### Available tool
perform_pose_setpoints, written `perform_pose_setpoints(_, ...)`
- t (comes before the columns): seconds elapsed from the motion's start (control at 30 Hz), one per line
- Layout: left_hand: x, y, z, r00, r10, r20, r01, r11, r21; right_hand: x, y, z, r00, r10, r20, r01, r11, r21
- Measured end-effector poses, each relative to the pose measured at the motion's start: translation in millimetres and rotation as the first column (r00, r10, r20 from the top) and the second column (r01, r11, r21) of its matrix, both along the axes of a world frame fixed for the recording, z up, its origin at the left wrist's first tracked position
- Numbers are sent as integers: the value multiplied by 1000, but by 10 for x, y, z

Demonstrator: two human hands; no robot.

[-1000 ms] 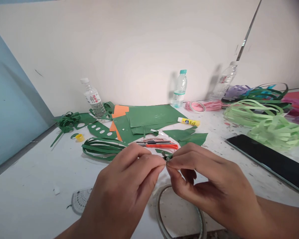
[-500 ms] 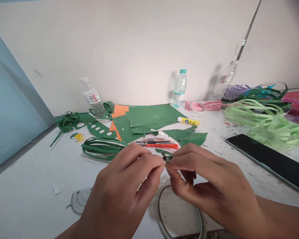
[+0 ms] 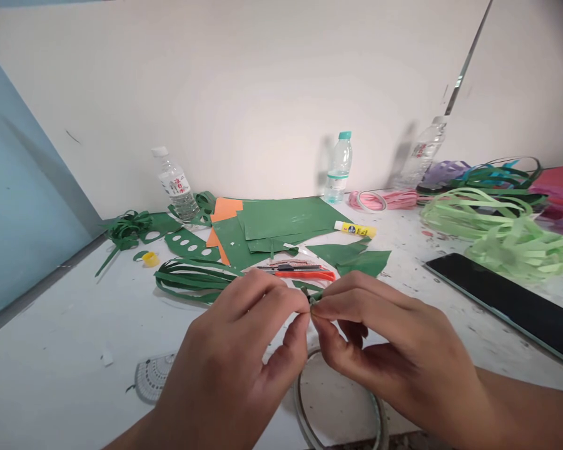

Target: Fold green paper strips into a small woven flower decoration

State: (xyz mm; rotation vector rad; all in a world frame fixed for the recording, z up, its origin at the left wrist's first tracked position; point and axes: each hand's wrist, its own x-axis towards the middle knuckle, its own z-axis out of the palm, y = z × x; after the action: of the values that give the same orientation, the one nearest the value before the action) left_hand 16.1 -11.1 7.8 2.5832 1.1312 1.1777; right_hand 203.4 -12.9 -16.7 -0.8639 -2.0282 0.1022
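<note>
Both hands meet over the front middle of the table, fingertips pinched together around a small green paper piece [image 3: 313, 300]. My left hand [image 3: 239, 356] is closed, thumb and index finger pressed at the piece's left side. My right hand [image 3: 389, 350] pinches it from the right. Most of the piece is hidden behind the fingers, so its shape is unclear. Below the hands lies a roll of tape [image 3: 300, 400], partly covered by them. Just beyond the fingers sits a red-orange utility knife [image 3: 304, 274], and a bundle of dark green paper strips [image 3: 187, 278] is beside the left hand.
Green paper sheets [image 3: 291, 219] lie at the back, with a glue stick [image 3: 356, 229] at their right edge. A phone [image 3: 502, 306] and light green strips [image 3: 520, 250] are on the right. A protractor [image 3: 151, 378] is at left; bottles [image 3: 338, 169] stand along the wall.
Both hands stay pinched at nearly the same spot. The left thumb has shifted slightly, and the fingertips have moved a little to the left.
</note>
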Motion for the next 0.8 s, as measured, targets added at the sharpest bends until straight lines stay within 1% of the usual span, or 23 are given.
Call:
perform_pose_setpoints(0.27,-10,2,-27,999,-30,-13,30,999,23,17,-3,-8,998,59,-28,-60,998,-22)
perform_pose_setpoints(0.47,-32,0,37,999,-36,13,36,997,-69,23,8,39,985,101,-143,-117,988,-104)
perform_pose_setpoints(0.8,-33,-18,88,998,-18,67,27,990,-141,19,3,26,968,85,-238,-138,967,-216)
